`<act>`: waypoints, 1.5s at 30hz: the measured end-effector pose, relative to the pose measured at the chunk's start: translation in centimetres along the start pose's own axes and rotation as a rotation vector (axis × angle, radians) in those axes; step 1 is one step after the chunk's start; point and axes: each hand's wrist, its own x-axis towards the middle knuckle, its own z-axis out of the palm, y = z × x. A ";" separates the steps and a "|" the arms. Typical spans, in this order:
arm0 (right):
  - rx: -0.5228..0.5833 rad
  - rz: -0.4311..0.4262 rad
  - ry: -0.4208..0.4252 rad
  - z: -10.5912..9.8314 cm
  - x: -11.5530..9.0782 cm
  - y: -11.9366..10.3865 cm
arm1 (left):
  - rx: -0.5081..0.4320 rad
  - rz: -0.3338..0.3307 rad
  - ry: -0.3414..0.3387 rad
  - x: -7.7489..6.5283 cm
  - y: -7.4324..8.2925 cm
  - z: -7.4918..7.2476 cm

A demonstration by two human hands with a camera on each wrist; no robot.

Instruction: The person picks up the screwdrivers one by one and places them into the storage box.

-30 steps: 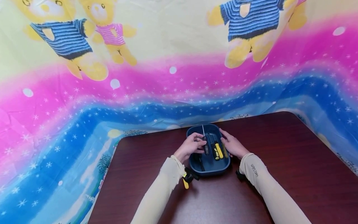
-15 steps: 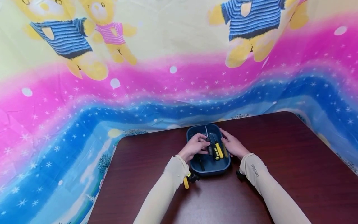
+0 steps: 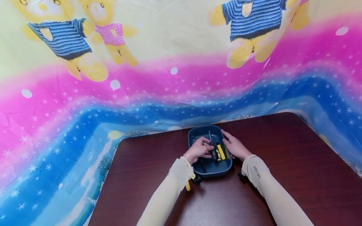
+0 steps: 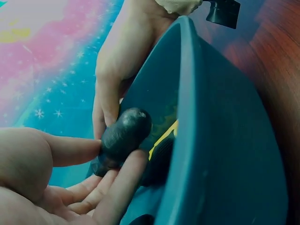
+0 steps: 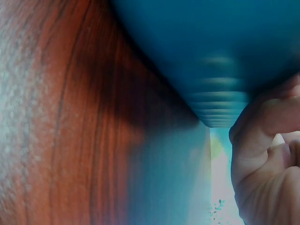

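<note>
My left hand (image 3: 200, 150) is over a dark blue plastic tub (image 3: 216, 172), pinching a black-handled screwdriver (image 3: 213, 154) between thumb and fingers. Its thin shaft points toward the tub's far end. In the left wrist view, the rounded end of the black handle (image 4: 125, 133) faces the camera. Right beside it in the tub lie a yellow-handled tool (image 3: 221, 152) and a black-and-yellow handle (image 3: 218, 156). Against the tub's right side rests my right hand (image 3: 237, 148), index finger extended along the rim and thumb touching it. Its lower fingers are partly cut off in the right wrist view.
The tub stands near the back edge of a dark reddish-brown table (image 3: 158, 166). A dark slim tool (image 3: 203, 167) lies in its left part. Behind the table hangs a printed cloth (image 3: 158, 84) with bears and snowflakes. Black wrist mounts (image 3: 196, 180) sit under the sleeves.
My left hand has carried the black screwdriver to the right and slightly toward me, close beside the yellow-handled tool. The right hand and the tub have stayed in place.
</note>
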 end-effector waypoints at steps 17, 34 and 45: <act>0.000 0.019 -0.003 0.2 -0.2 -0.3 | 0.096 -0.033 0.084 1.1 -0.8 0.9; 0.008 0.017 -0.011 0.1 -0.4 -0.4 | 0.250 -0.029 0.201 1.3 -1.2 1.1; 0.012 0.017 -0.010 0.1 -0.4 -0.3 | 0.330 0.001 0.223 0.9 -1.3 1.1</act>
